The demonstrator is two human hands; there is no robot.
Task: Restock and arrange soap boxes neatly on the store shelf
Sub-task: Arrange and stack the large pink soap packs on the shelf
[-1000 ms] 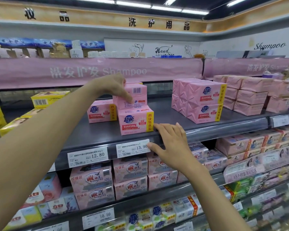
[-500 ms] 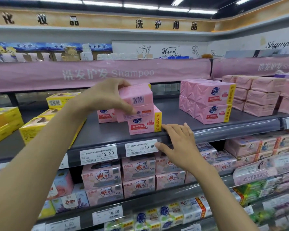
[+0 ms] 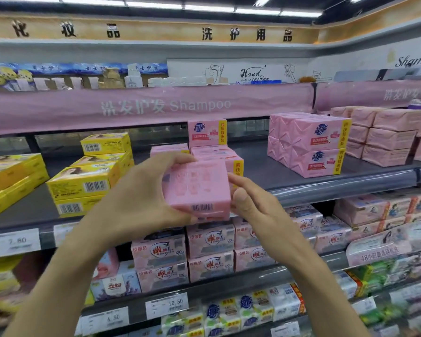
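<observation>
Facing up toward the camera, the broad printed face of the pink soap box (image 3: 197, 188) is tipped back, with its narrow barcode side turned down and toward the person; seen this way it looks almost square, so its long axis cannot be told for sure, though its top and bottom edges run roughly level, left to right. It is held in the air in front of the grey shelf (image 3: 326, 188), clear of the shelf surface. Directly behind it sits a small stack of matching pink boxes (image 3: 219, 155), with one more box (image 3: 207, 132) standing upright on top. Yellow boxes (image 3: 83, 183) are piled to the left, and a double-height block of pink packs (image 3: 311, 147) stands well apart to the right. A pink Shampoo banner (image 3: 156, 105) hangs above. The left hand (image 3: 136, 198) grips the box from its left side, fingers curled over the top edge and thumb underneath. The right hand (image 3: 255, 205) reaches in from the right, its fairly straight fingers and thumb laid against the box's right end.
</observation>
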